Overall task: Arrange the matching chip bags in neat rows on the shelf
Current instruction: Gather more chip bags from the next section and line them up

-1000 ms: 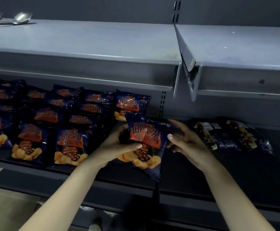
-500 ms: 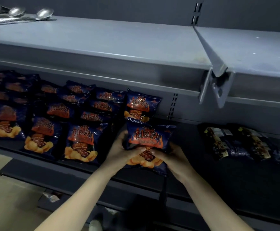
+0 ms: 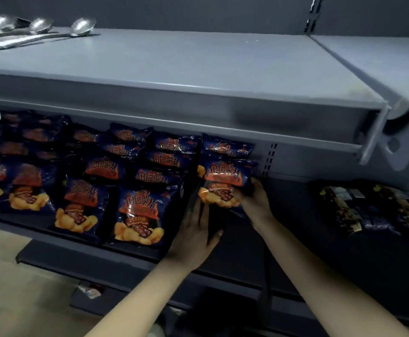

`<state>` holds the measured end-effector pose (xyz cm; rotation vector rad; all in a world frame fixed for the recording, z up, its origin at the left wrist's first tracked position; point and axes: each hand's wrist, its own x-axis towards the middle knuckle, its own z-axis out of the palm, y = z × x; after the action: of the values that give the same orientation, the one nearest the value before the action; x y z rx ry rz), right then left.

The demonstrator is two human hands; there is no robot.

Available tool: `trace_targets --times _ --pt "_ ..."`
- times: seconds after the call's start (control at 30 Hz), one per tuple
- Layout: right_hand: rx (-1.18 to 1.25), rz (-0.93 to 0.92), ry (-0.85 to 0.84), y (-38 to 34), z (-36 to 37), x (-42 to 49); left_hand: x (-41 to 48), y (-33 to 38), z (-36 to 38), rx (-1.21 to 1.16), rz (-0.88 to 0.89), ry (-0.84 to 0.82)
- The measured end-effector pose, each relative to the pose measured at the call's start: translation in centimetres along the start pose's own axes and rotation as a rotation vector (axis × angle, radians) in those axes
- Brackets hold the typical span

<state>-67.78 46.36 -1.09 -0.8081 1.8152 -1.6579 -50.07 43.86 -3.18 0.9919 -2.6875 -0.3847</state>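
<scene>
Released from bag since earlier frame: left hand (image 3: 195,229), now laid flat, fingers straight, on dark metal shelf deck (image 3: 242,239). Right hand (image 3: 255,201) curled round lower right corner of dark-blue foil chip bag with orange print (image 3: 225,177), now set deeper on deck. Bag placed at 1 o'clock of left hand, 10 o'clock of right; long axis run 6-to-12, in line with matching bag behind (image 3: 226,147). Right hand judged nearer. Rows of matching bags (image 3: 137,215) seen at 9 o'clock; steel ladles (image 3: 42,30) at 11 o'clock on grey upper shelf (image 3: 198,69).
</scene>
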Motion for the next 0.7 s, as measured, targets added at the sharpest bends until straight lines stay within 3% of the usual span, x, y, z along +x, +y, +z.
trace_targets --times 0.47,0.7 --pt "-0.357 -0.183 0.167 1.9 2.9 0.3 0.2 -0.9 1.3 -0.03 0.066 0.015" --pt "-0.368 -0.116 0.156 2.1 2.5 0.6 0.2 -1.0 1.2 -0.001 0.063 0.011"
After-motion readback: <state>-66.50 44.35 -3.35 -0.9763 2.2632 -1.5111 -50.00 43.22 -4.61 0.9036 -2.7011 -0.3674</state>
